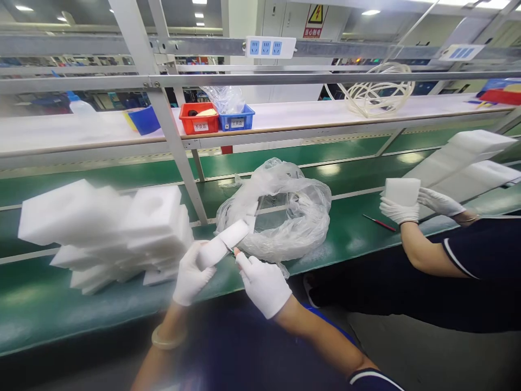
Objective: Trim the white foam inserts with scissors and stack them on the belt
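Observation:
My left hand (pixel 192 277), in a white glove, is closed around a white foam block (pixel 223 244) held tilted over the bench edge. In my gloved right hand (pixel 265 282) is a slim pointed metal tool (pixel 229 248), its tip against the face of the block; its exact kind is too small to make out. Just beyond the block lies a clear plastic bag (pixel 280 239), bunched into a ring with its mouth open. A pile of white foam blocks (pixel 154 217), some with round hollows, stands to the left of my left hand.
At the right, a co-worker's gloved hands (pixel 401 209) hold another white foam block (pixel 402 190). A red-handled tool (pixel 379 222) lies on the green bench (pixel 345 239) nearby. More foam (pixel 459 163) is stacked far right. Red (pixel 199 119) and blue bins (pixel 236 120) stand on the shelf behind.

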Motion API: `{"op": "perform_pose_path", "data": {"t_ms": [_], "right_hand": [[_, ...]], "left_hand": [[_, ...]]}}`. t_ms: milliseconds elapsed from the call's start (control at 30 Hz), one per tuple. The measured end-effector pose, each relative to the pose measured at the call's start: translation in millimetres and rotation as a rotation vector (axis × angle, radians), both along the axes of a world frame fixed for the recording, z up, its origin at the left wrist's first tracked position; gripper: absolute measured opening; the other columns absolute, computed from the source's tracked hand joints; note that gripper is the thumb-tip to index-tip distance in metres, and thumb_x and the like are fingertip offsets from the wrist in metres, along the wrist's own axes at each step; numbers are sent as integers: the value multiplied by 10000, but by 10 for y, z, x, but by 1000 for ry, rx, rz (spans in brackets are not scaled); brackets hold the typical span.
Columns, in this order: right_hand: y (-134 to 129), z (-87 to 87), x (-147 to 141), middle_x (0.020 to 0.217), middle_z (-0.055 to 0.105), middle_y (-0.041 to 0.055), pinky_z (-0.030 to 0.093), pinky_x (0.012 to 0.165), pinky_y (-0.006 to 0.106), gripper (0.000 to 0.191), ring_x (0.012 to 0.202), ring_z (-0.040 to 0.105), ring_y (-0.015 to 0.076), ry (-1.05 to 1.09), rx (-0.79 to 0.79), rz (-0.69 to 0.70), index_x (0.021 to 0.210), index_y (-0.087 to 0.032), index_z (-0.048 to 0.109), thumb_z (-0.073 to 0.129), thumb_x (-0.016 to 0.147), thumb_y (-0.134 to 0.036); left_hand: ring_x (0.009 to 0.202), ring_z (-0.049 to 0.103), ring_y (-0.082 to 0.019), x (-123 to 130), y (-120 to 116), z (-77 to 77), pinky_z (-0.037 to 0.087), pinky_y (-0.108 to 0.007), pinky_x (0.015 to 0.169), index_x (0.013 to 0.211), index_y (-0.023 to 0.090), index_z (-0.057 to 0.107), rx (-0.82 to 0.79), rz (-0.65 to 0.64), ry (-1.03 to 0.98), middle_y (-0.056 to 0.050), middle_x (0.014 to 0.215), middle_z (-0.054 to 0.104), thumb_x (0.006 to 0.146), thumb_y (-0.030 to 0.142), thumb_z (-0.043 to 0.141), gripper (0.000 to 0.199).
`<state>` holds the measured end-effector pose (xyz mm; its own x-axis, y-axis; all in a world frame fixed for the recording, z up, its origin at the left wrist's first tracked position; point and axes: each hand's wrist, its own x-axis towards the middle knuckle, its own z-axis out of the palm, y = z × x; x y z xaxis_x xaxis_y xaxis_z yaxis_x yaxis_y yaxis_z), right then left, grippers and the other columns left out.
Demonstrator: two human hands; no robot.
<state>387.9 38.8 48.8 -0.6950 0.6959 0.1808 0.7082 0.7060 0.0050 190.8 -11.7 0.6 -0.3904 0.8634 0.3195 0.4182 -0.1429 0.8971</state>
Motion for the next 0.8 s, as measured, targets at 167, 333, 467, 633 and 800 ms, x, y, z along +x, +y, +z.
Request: {"op": "perform_pose_path", "data": {"t_ms": [167, 333, 467, 633, 800], "right_hand": [[26, -9, 32, 716, 588, 4, 184, 477, 300, 373, 542, 573, 121, 57, 65, 29, 1302, -292, 475, 325, 960, -287], [75, -34, -9, 682, 563, 1, 161, 472, 316, 388, 510, 550, 117, 90, 153, 13, 1324, -259, 456, 350, 951, -269], [113, -60, -55, 668, 549, -6, 126, 480, 324, 370, 487, 525, 108, 119, 187, 42, 1306, -261, 469, 357, 954, -276], [145, -98, -97, 650, 539, -8, 131, 489, 333, 335, 481, 507, 92, 163, 231, 47, 1247, -251, 530, 389, 943, -261], [158, 5, -118, 630, 535, -12, 233, 471, 301, 340, 495, 503, 99, 347, 214, 164, 1233, -208, 560, 379, 947, -234]], "left_hand": [[968, 588, -190, 44, 112, -28, 494, -275, 835, 1098, 171, 531, 66, 106, -187, -56, 1054, 610, 704, 271, 684, 435], [968, 592, -190, 96, 185, -33, 489, -276, 849, 1109, 166, 534, 67, 172, -256, -57, 1063, 613, 686, 266, 708, 468], [985, 584, -198, 94, 172, 10, 470, -289, 881, 1113, 166, 529, 70, 207, -219, -63, 1069, 604, 683, 278, 710, 479], [956, 571, -184, 117, 129, 131, 460, -276, 861, 1106, 192, 508, 61, 245, -91, -34, 1045, 583, 688, 231, 679, 453], [993, 572, -204, 106, 19, 377, 471, -306, 874, 1127, 195, 509, 125, 230, 5, -48, 1088, 580, 686, 229, 676, 473]]}}
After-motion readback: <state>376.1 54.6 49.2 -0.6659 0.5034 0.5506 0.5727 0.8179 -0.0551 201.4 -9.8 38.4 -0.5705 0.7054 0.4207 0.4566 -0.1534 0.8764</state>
